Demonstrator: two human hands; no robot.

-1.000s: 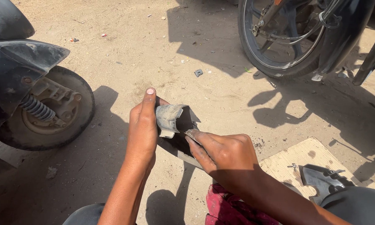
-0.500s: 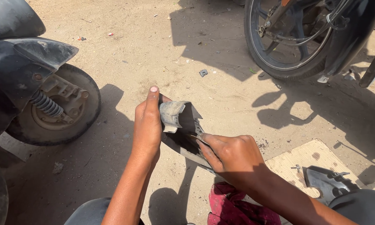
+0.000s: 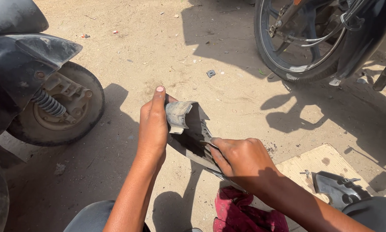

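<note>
Red cloth (image 3: 244,212): crumpled on the ground at the near edge, just under the right forearm.
Black part (image 3: 337,189): lies on a pale board (image 3: 317,159) to the right, with a small bolt (image 3: 306,174) beside it.
Right hand (image 3: 240,159): fingers curled tight, pressing a thin blade-like tool against the panel's inner face.
Panel (image 3: 191,129): dark curved plastic piece with a grey worn end, held up between both hands above the sandy ground.
Left hand (image 3: 153,124): wrapped around the panel's left edge, thumb pointing straight up.
Scooter wheel (image 3: 60,111): left, with a spring beside it.
Motorbike wheel (image 3: 300,43): far right, spoked, in shadow.
</note>
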